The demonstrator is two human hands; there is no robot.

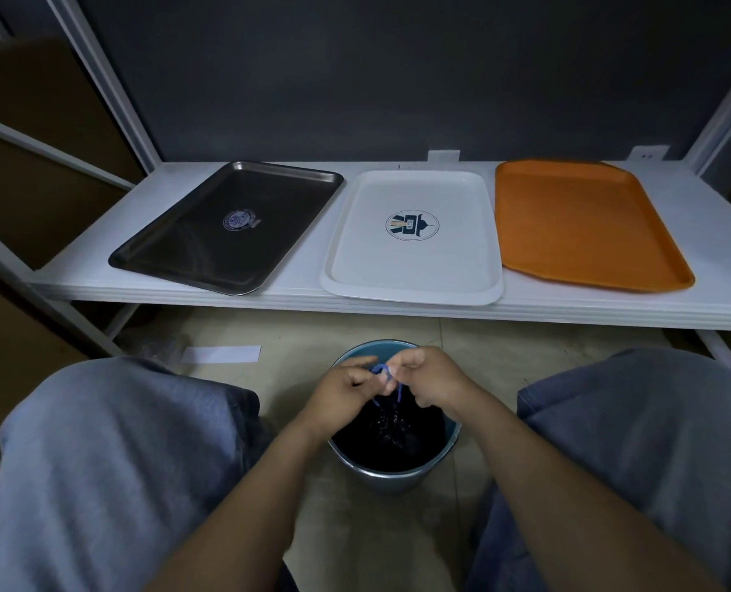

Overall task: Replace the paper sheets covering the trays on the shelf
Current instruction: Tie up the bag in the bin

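Observation:
Three bare trays lie side by side on the white shelf (398, 311): a dark metal tray (193, 245) at the left, a white tray (415, 267) with a round emblem in the middle, and an orange tray (586, 224) at the right. No paper sheet lies on any of them. Below the shelf, a round bin (398, 472) lined with a black bag (391, 437) stands on the floor between my knees. My left hand (342, 390) and my right hand (430, 378) both pinch the bag's blue drawstring (380, 370) above the bin.
White shelf uprights rise at the left and right. Cardboard boxes (26, 121) fill the neighbouring shelf at the left. A white paper strip (220, 354) lies on the beige floor under the shelf. My knees in grey trousers flank the bin.

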